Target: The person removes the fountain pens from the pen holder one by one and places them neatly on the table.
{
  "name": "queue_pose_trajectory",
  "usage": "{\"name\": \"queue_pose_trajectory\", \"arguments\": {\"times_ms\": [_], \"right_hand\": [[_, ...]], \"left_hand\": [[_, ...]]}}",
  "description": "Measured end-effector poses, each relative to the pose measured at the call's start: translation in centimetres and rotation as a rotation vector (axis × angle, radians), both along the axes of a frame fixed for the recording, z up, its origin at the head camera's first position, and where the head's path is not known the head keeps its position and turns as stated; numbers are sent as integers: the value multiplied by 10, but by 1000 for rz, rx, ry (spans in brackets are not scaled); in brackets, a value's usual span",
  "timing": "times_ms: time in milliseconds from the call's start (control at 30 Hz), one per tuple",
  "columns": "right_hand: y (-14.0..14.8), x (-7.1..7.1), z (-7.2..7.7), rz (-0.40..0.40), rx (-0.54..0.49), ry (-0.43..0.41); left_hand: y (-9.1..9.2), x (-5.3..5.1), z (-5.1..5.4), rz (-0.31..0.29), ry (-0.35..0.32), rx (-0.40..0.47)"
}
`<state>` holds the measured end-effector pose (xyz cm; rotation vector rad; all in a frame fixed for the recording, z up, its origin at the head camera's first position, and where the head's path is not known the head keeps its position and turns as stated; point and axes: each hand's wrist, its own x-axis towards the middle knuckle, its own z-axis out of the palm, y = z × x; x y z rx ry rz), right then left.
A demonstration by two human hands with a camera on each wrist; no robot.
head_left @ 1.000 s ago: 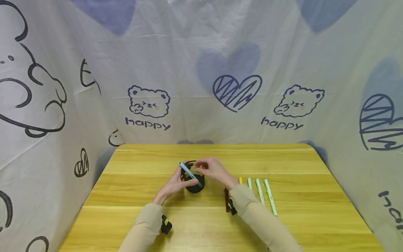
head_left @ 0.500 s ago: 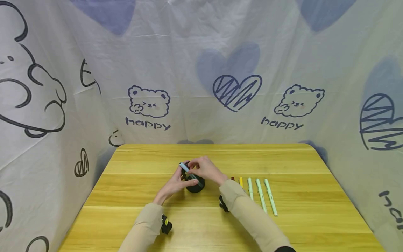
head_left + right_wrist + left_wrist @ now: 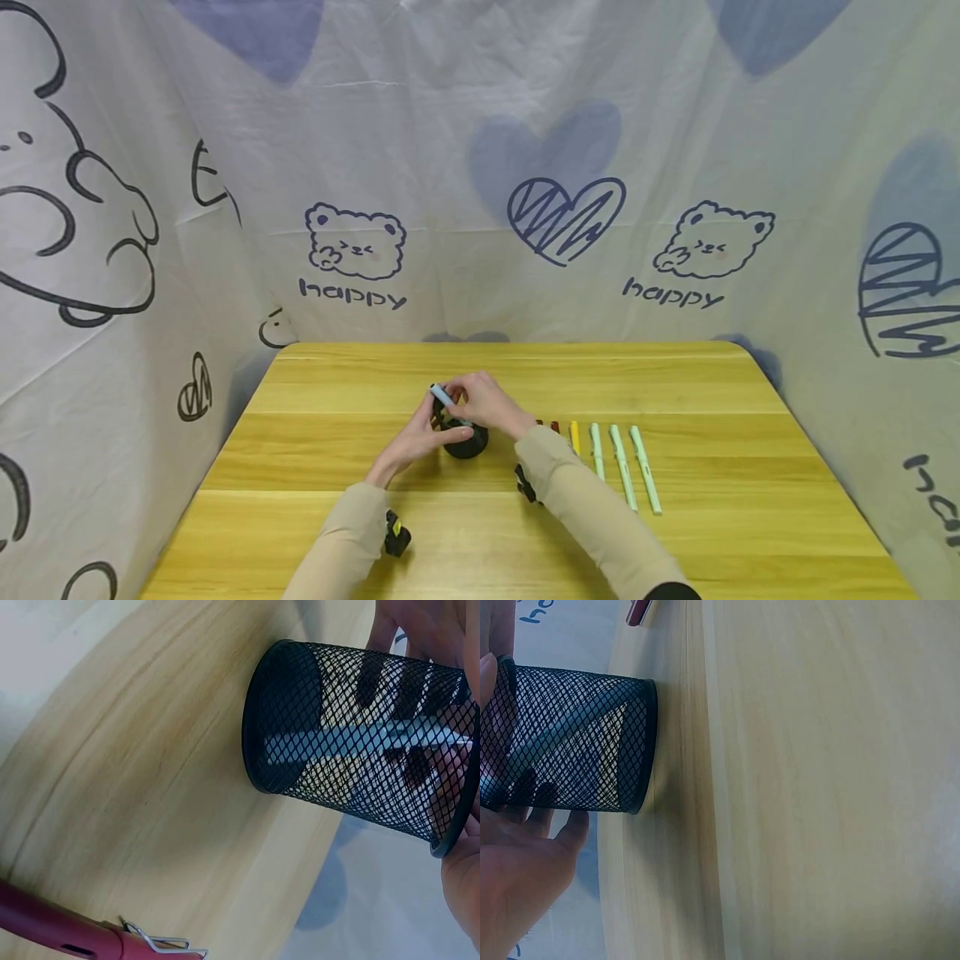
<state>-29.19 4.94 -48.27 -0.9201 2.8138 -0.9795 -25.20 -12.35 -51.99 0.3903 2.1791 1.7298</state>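
Note:
A black mesh pen holder [image 3: 467,447] stands on the table, and its round base shows in both wrist views. My left hand [image 3: 414,446] grips it, thumb in front and fingers round the far side. A light blue pen [image 3: 441,394] leans inside, its upper end sticking out over the rim toward the back left. Through the mesh in the right wrist view the pen's lower part [image 3: 337,742] reaches near the base. At the rim, my right hand [image 3: 491,406] pinches the pen; its fingertips are partly hidden in the head view.
Right of the holder lies a row of pens: dark red pens [image 3: 555,427] partly behind the right sleeve, a yellow pen [image 3: 574,437] and several pale green pens [image 3: 646,468]. One red pen [image 3: 135,945] shows close up. A printed cloth [image 3: 465,325] hangs behind the table.
My right hand has moved left from beside the holder and taken hold of the blue pen. The pen's upper end has shifted slightly right. The left hand and holder stay put.

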Motion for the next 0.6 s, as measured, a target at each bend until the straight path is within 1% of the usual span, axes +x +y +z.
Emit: {"name": "queue_pose_trajectory", "arguments": {"times_ms": [167,333,600], "right_hand": [[2,1,0,-25,-57,-28],[6,6,3,-47,-172,-40],[14,13,6,-78,-353,-27]], "left_hand": [[-1,2,2,5,-16,-6],[0,2,2,16,-10,-24],[1,-1,0,7,17,-4]]}}
